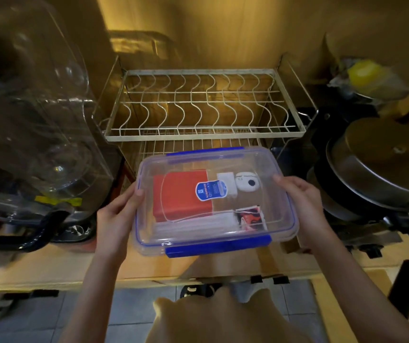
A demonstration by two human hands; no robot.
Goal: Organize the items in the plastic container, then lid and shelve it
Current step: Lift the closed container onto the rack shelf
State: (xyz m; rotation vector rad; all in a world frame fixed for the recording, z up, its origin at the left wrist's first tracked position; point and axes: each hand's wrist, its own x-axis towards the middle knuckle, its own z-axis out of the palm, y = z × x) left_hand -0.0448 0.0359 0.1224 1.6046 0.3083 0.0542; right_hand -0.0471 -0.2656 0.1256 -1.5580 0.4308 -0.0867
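A clear plastic container with a transparent lid and blue clips is held in front of a wire rack. The lid is on. Inside lie a red flat box, a white charger block, a small white round case, a printed packet and a clear wrapped bundle. A blue label sits on the lid. My left hand grips the container's left side. My right hand grips its right side.
A two-tier white wire dish rack stands on the wooden shelf straight ahead, its lower tier just behind the container. Clear plastic ware and a black-handled item crowd the left. Stacked metal pots and pans fill the right.
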